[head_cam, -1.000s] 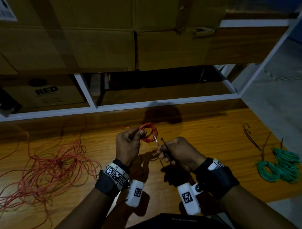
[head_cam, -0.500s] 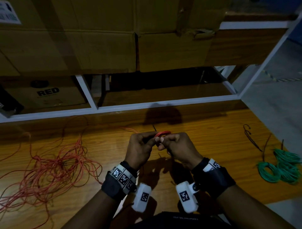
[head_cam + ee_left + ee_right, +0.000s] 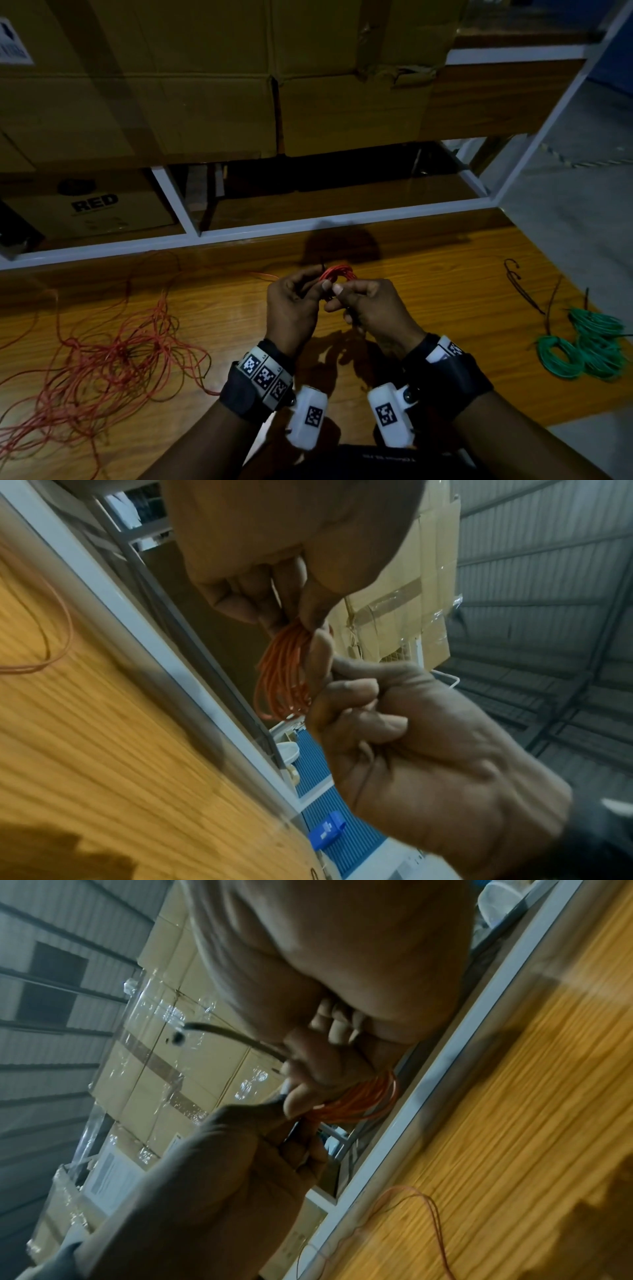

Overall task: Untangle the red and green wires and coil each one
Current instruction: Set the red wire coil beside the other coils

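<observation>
We are pinching a small red wire coil (image 3: 337, 274) between our left hand (image 3: 291, 308) and right hand (image 3: 373, 311), fingers clamped on it, above the tabletop (image 3: 428, 274) near its far edge.

Setting was a storeroom or warehouse work area, dimly lit. Stacked cardboard cartons (image 3: 205, 85) filled a white metal-framed rack (image 3: 308, 226); tape seams and a printed label showed on them. A lower carton (image 3: 89, 209) was marked "RED". Work surface was a wood-grain bench top (image 3: 428, 274) built against the rack. Corrugated metal wall sheeting (image 3: 548, 561) with steel framing appeared behind the cartons in the left wrist view. Bare grey floor (image 3: 575, 192) lay beside the bench. A blue ribbed surface (image 3: 315, 791) lay beyond the bench edge, possibly a conveyor or mat; view too blurred to confirm.
</observation>
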